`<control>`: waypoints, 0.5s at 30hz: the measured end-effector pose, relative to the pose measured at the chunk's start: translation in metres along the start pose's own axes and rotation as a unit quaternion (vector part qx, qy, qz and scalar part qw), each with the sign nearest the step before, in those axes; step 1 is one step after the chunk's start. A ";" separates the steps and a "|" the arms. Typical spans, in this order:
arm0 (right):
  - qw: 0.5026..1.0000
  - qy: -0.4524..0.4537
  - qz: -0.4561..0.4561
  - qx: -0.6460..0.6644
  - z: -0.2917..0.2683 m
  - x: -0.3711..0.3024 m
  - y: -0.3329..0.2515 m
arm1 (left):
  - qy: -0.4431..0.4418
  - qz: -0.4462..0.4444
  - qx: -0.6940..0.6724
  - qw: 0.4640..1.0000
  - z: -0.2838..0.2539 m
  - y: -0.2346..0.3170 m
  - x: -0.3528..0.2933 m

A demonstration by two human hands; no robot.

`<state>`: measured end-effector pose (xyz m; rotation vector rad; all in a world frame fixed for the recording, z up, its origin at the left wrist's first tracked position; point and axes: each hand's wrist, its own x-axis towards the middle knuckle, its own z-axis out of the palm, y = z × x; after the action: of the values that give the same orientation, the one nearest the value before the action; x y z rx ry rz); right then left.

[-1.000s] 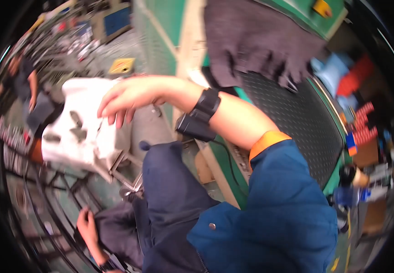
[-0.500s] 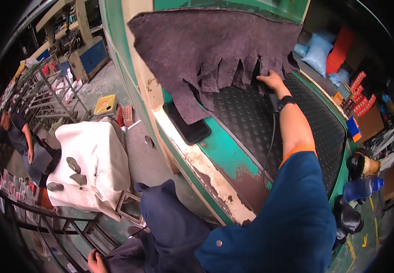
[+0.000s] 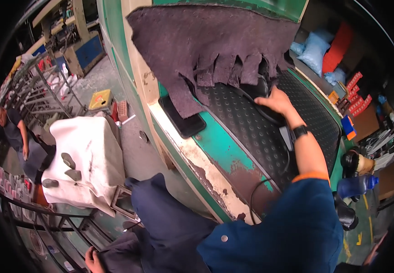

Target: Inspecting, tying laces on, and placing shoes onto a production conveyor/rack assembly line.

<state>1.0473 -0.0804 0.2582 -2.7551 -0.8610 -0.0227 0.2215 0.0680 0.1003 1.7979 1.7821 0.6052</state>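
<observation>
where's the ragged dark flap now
In the head view, the ragged dark flap hangs at upper centre, its strips over the dimpled black mat, just beyond the right hand.

From the person's head, the left fisheye camera is looking down at the nearby right hand (image 3: 275, 101) and studded black mat (image 3: 238, 120).

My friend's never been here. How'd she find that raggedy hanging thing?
Find the big green machine with peeling paint, then the bumpy black mat on it. Over the mat's far end hangs a purplish-brown sheet, just beyond the right hand. Unlike the mat, its lower edge splits into ragged strips.
</observation>
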 end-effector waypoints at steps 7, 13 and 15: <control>0.988 -0.022 -0.103 0.115 -0.014 -0.097 -0.018 | 0.007 -0.032 -0.218 0.976 -0.006 -0.023 0.013; 0.829 -0.088 0.077 0.547 0.005 -0.104 -0.010 | -0.116 0.129 -0.369 0.913 0.050 0.076 0.032; 0.688 -0.063 0.105 0.715 0.003 -0.124 -0.023 | -0.186 0.198 -0.355 0.895 0.056 0.134 0.013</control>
<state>0.9323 -0.1309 0.2495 -1.2953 -0.2587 0.6112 0.3603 0.0795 0.1443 1.5930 0.7786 0.8600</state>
